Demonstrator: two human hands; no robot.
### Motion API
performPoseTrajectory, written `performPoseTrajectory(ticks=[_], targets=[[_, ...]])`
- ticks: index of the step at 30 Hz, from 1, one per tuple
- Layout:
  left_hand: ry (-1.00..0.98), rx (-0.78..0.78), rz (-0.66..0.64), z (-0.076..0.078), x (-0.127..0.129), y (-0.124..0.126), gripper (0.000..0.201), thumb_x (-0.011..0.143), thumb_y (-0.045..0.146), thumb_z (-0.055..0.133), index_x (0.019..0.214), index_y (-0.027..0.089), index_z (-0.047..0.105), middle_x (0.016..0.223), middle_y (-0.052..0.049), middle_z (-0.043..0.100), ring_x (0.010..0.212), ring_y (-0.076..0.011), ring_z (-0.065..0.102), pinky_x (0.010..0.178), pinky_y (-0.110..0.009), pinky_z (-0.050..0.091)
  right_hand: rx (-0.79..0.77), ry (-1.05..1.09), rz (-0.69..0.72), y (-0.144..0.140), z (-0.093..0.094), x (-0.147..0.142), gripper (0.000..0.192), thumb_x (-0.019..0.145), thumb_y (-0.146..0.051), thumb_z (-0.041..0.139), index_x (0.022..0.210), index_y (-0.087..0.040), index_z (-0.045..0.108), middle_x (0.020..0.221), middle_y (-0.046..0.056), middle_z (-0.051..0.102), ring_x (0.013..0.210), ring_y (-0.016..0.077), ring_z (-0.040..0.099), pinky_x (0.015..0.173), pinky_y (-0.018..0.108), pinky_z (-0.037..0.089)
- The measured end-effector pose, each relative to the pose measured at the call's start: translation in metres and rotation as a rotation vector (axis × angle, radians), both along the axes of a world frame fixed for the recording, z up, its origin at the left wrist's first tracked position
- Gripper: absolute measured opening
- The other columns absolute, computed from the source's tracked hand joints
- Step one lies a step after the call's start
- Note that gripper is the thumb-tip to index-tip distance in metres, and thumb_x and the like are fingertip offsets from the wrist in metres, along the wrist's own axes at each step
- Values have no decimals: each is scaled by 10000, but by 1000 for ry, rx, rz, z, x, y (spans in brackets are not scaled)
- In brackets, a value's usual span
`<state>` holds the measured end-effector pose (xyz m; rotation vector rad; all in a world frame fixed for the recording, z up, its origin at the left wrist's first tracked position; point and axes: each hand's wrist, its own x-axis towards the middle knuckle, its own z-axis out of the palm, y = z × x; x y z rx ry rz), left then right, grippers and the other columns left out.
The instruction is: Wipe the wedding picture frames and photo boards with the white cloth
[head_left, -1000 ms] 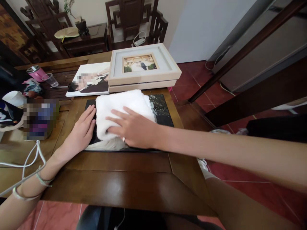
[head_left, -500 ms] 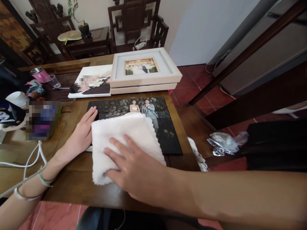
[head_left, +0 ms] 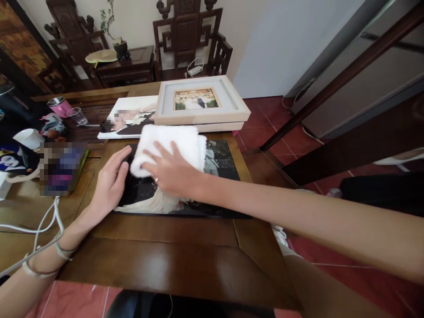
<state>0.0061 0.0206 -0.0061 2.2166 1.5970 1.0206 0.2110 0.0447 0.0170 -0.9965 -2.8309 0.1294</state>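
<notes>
A dark photo panel lies flat on the wooden table, showing a figure in a grey suit and a pale dress train. My right hand, with a ring on one finger, holds a folded white fluffy cloth against the panel's upper part, fingers spread over it. The cloth covers part of the picture. At the panel's left edge rests my left hand, its fingers stretched out and close together, with the thumb toward the panel.
Behind the panel are stacked light-wood frames and a white-edged photo canvas. A pink mug, clear cup, white cup and white cables are on the left. Dark wooden chairs stand beyond the table.
My right hand and the cloth have moved away from me, up the panel, uncovering its lower part with the pale dress train. My left hand stays at the left edge, its thumb now visible.
</notes>
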Motion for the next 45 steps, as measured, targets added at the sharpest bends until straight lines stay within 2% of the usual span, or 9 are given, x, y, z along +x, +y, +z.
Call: performPoseTrajectory(ticks=[5, 9, 18, 22, 26, 31, 36, 42, 45], targets=[[-260, -16, 109, 6, 1, -1, 506, 994, 488, 399, 1321, 147, 577, 1387, -126, 583, 1287, -272, 542, 1142, -463, 374, -14, 3, 415, -36, 5, -4, 425, 919, -134, 455, 1307, -229, 601, 1546, 123, 394, 1432, 442, 248, 1069, 745, 229], [-294, -57, 83, 3, 3, -2, 520, 1007, 494, 361, 1323, 138, 569, 1401, -124, 571, 1309, -268, 525, 1141, -451, 380, -71, 40, 576, -62, 10, 17, 364, 908, -181, 511, 1238, -252, 648, 1493, 103, 477, 1425, 407, 292, 1088, 721, 234], [181, 7, -46, -3, 3, -2, 449, 995, 343, 391, 1317, 88, 570, 1387, -150, 585, 1314, -251, 527, 1131, -455, 395, -205, 224, 108, -23, 0, 54, 356, 857, -71, 433, 1155, -155, 607, 1295, 167, 630, 1360, 320, 429, 1100, 599, 283], [227, -7, -82, -5, 3, -2, 404, 972, 327, 429, 1239, 110, 639, 1382, -130, 594, 1332, -265, 511, 1124, -458, 409, -328, 444, -71, 9, 6, 28, 267, 946, -186, 379, 1088, -193, 605, 1012, 66, 700, 1021, 272, 604, 924, 441, 417], [251, -21, -89, -2, 4, -4, 406, 969, 330, 427, 1246, 123, 639, 1378, -132, 595, 1308, -283, 533, 1106, -473, 427, -419, 596, -66, 36, 14, -14, 215, 958, -242, 413, 1037, -196, 607, 1055, 61, 689, 934, 236, 585, 818, 333, 413], [255, -41, -136, 1, 5, -4, 383, 980, 299, 407, 1209, 115, 653, 1290, -131, 643, 1235, -267, 586, 1073, -435, 464, -397, 489, 85, 49, 18, -37, 171, 925, -172, 442, 954, -195, 609, 975, 57, 691, 878, 217, 568, 769, 300, 390], [240, -24, -119, -4, 1, -4, 416, 983, 327, 428, 1264, 83, 614, 1405, -156, 567, 1345, -269, 494, 1142, -447, 387, -326, 414, 40, 40, 18, 7, 250, 938, -179, 411, 1064, -181, 626, 1005, 59, 684, 862, 210, 562, 749, 307, 368], [220, -37, -113, -5, 1, -5, 418, 991, 328, 421, 1282, 80, 590, 1429, -163, 542, 1392, -252, 435, 1169, -463, 341, -243, 260, -186, 27, 12, 92, 231, 929, -262, 420, 996, -203, 633, 765, 24, 642, 698, 219, 559, 690, 339, 403], [223, -25, -106, -4, 3, -6, 421, 988, 332, 421, 1287, 82, 581, 1429, -168, 542, 1387, -251, 443, 1162, -470, 352, -153, 202, -162, 19, 4, 111, 241, 936, -212, 379, 989, -218, 615, 790, 44, 660, 804, 268, 630, 785, 421, 474]])
